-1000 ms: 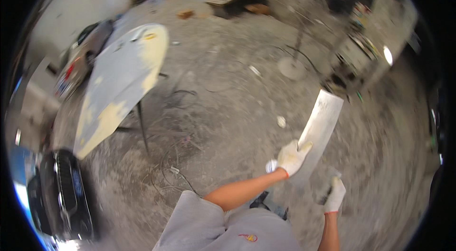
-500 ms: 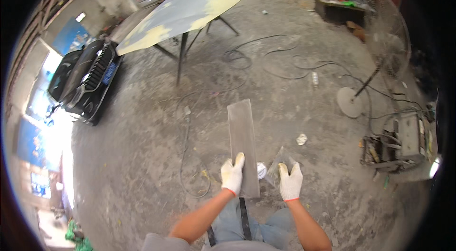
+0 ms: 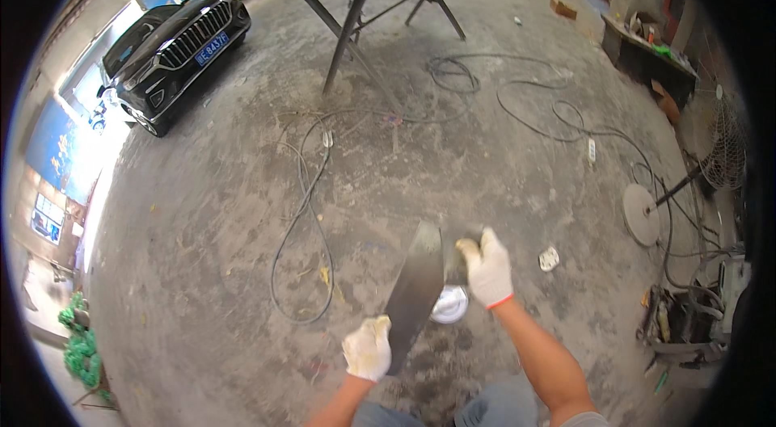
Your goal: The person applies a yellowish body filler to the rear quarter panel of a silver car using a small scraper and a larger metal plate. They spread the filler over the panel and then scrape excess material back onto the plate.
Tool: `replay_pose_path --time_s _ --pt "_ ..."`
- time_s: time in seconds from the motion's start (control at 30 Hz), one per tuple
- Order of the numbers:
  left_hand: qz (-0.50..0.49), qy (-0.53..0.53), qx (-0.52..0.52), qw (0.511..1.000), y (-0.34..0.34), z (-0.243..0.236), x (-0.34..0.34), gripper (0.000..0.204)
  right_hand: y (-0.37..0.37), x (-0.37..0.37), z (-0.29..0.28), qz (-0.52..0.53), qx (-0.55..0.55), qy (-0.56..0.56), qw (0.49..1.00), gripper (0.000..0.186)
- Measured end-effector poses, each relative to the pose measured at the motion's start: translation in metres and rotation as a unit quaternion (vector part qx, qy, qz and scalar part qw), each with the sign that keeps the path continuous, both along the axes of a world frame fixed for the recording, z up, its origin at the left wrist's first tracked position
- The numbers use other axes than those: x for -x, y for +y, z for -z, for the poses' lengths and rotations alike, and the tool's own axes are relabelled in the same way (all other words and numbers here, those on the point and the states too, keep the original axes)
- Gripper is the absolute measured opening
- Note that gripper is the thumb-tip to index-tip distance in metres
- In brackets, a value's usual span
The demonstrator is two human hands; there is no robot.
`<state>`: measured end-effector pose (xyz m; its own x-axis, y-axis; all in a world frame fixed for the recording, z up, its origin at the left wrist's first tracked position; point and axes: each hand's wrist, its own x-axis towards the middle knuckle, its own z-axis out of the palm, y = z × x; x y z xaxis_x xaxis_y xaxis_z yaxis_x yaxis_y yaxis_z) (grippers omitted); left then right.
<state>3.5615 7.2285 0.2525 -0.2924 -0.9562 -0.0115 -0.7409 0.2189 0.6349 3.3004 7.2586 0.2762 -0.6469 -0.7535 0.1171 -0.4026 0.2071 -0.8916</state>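
My left hand [image 3: 369, 349], in a white work glove with yellowed fingers, grips the near end of a long thin grey putty board [image 3: 415, 291], which slants away up and to the right. My right hand [image 3: 488, 267], gloved the same way, is closed on a small flat putty scraper [image 3: 456, 267] beside the far part of the board. Motion smears the scraper, and I cannot tell whether it touches the board. On the floor just below the scraper stands a round white tub or lid [image 3: 450, 306], partly covered by the board.
Hoses and cables [image 3: 311, 201] loop over the stained concrete floor [image 3: 218, 265]. A panel on a dark metal stand [image 3: 356, 31] stands ahead, with a black car [image 3: 178, 51] to its left. At the right are a pedestal fan [image 3: 647, 215] and a rack of tools [image 3: 687, 322].
My view has shifted, showing the panel higher up. The board has tilted and its far end dropped closer to me. My right hand has brought the scraper up beside the board's far end.
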Motion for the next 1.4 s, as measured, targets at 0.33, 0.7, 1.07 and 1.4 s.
replay_pose_path --time_s 0.33,0.7,1.07,1.4 --pt "-0.145 0.416 -0.091 0.893 -0.021 0.207 -0.033 0.042 0.044 -0.106 0.29 -0.225 -0.183 0.01 0.957 0.049" --pt "-0.214 0.435 -0.179 0.856 -0.024 0.197 -0.093 0.049 0.023 -0.055 0.325 -0.159 -0.358 0.336 0.857 0.128" --pt "-0.192 0.396 -0.146 0.886 -0.014 0.199 -0.085 0.049 -0.007 -0.038 0.327 -0.316 -0.436 0.38 0.752 0.155" --pt "-0.208 0.381 -0.165 0.885 -0.031 0.228 -0.057 0.052 0.037 -0.05 0.329 -0.179 -0.402 0.381 0.813 0.138"
